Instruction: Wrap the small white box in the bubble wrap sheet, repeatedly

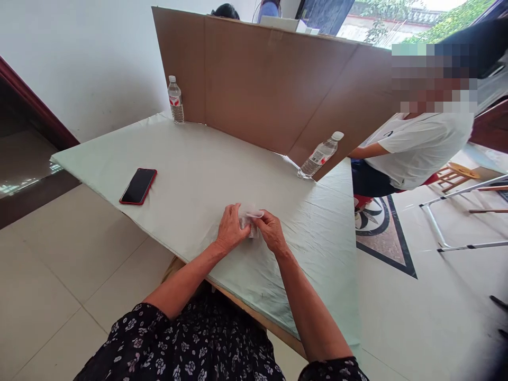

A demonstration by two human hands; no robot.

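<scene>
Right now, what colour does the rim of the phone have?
The rim of the phone is red, showing best in the head view.

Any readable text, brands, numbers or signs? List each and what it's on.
Nothing legible.
Left bottle: red-and-white label, print too small.
Right bottle: red, white and black label print, too small.
White shirt: small dark mark, unclear.
Phone: dark screen, no text visible.
Translucent item: no readable print.

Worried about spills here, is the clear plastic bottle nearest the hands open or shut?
Shut: a round white cap tops the clear plastic bottle. How tightly, I cannot tell.
</scene>
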